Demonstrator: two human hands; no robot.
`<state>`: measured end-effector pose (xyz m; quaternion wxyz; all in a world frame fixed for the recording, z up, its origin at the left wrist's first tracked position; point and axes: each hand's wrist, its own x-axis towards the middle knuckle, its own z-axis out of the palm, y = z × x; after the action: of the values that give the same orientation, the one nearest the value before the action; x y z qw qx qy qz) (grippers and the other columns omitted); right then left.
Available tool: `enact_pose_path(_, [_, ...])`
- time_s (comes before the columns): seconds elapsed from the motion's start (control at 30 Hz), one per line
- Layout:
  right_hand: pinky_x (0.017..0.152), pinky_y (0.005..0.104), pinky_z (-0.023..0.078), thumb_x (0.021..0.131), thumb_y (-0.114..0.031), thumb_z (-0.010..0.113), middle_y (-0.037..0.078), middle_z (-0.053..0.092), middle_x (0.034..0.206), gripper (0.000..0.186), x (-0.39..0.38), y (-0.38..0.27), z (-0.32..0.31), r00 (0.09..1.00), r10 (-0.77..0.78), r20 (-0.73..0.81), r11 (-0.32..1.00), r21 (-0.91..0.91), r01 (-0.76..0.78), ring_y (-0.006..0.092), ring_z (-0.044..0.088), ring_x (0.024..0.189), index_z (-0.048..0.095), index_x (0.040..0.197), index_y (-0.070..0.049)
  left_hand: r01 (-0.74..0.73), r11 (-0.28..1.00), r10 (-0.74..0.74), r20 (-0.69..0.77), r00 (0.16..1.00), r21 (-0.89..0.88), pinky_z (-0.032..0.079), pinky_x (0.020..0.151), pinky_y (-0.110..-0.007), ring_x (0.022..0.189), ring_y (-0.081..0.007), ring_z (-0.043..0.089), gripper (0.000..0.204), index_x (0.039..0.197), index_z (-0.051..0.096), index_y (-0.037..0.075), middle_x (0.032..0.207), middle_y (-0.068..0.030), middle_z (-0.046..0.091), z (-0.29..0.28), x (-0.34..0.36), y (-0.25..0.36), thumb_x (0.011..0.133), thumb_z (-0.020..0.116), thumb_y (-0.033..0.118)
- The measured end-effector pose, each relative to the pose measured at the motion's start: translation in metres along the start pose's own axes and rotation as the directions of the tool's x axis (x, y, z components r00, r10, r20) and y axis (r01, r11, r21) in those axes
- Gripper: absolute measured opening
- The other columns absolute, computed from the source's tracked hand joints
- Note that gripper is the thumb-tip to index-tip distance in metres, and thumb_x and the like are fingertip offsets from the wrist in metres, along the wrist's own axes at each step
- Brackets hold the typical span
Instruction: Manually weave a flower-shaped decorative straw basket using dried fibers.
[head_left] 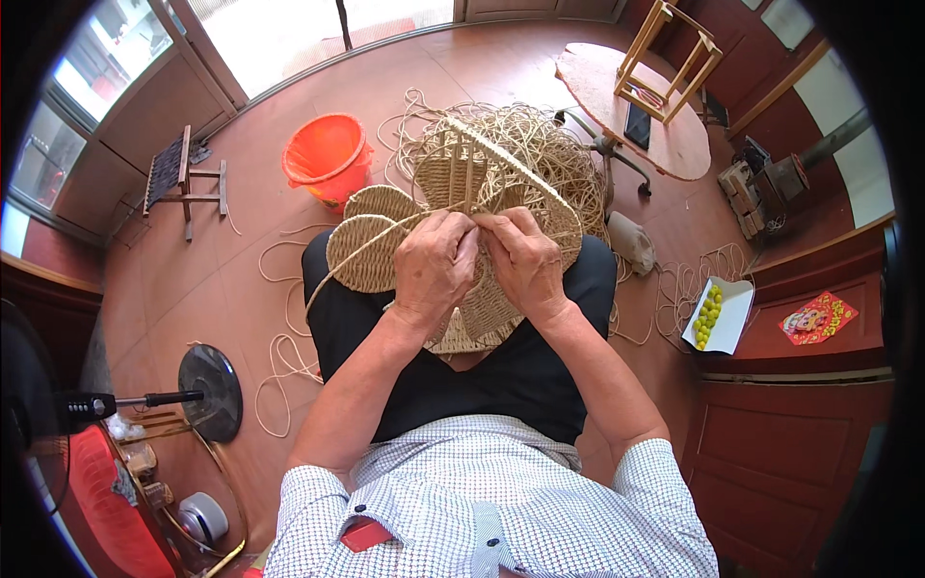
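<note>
A woven rope piece with rounded petal-like panels [361, 255] rests on my lap, a raised rim [559, 217] curving along its right and pale upright strips near its middle. My left hand [434, 260] and my right hand [525, 260] meet at its centre, fingers pinched on cord at the base of those strips. The exact spot between my fingertips is partly hidden. A loose cord [323, 289] runs down to the left from my left hand. Behind the piece lies a large tangled heap of the same pale cord [530, 144].
An orange bucket [326, 149] and a folding stool [173, 173] stand left. A round wooden table [588, 87] holds a wooden frame [667, 58]. At right are a tray of green fruit [732, 323] and a log pile [742, 197]. A fan [207, 395] stands lower left.
</note>
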<state>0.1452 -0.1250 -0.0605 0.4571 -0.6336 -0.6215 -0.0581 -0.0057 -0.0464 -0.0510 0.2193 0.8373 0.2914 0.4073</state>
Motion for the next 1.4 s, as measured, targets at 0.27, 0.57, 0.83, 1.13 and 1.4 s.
enact_pose_path(0.27, [0.071,0.0451,0.06,0.102,-0.008,0.075,0.013,0.071,0.098,0.007,0.002,-0.006,0.009,0.999,0.029,-0.015,0.996,-0.08,-0.03,0.0362,0.075,0.084,0.076,0.107,-0.005,-0.007,0.982,0.009,-0.012,1.0,0.187,0.06,0.07,-0.048,0.083,-0.0384,0.076,0.023,0.106,0.066,0.006,0.097,-0.0156,0.072,-0.007,0.03,-0.002,0.111,0.067,0.029])
enact_pose_path(0.57, [0.069,0.0449,0.062,0.096,-0.013,0.076,0.013,0.068,0.096,0.011,0.0,-0.002,0.017,1.0,0.023,-0.01,0.982,-0.187,-0.025,0.0354,0.076,0.079,0.068,0.095,-0.006,-0.039,0.899,0.016,0.054,0.998,0.436,0.062,0.068,-0.045,0.079,-0.0341,0.077,0.018,0.098,0.063,0.008,0.09,-0.0133,0.072,0.006,0.048,-0.004,0.104,0.067,0.025])
enact_pose_path(0.83, [0.069,0.0467,0.061,0.099,-0.015,0.075,0.013,0.068,0.098,0.01,0.004,-0.006,0.023,0.989,0.148,-0.016,0.979,-0.137,-0.149,0.0364,0.076,0.08,0.072,0.101,-0.006,-0.002,1.0,0.002,0.046,0.999,-0.01,0.058,0.076,-0.048,0.086,-0.0383,0.073,0.012,0.114,0.072,0.004,0.092,-0.017,0.07,-0.004,0.035,-0.011,0.104,0.068,0.011])
enact_pose_path(1.13, [0.074,0.0457,0.059,0.103,-0.006,0.07,0.013,0.068,0.099,0.014,0.001,-0.012,0.023,0.987,0.153,-0.037,0.988,-0.029,-0.155,0.0364,0.074,0.086,0.078,0.114,-0.006,-0.101,0.99,0.095,0.069,0.993,0.097,0.058,0.08,-0.048,0.092,-0.0388,0.072,0.023,0.123,0.074,0.003,0.106,-0.0161,0.067,-0.009,0.013,-0.011,0.1,0.073,0.001])
enact_pose_path(1.4, [0.075,0.0469,0.059,0.101,-0.004,0.071,0.013,0.066,0.097,0.017,-0.004,-0.009,0.022,0.991,0.136,-0.003,0.985,-0.107,-0.136,0.0369,0.074,0.086,0.078,0.116,-0.006,-0.098,0.994,0.095,0.057,0.994,0.044,0.059,0.079,-0.048,0.093,-0.0386,0.072,0.02,0.12,0.073,0.003,0.106,-0.0161,0.067,-0.006,0.009,-0.015,0.1,0.073,0.002])
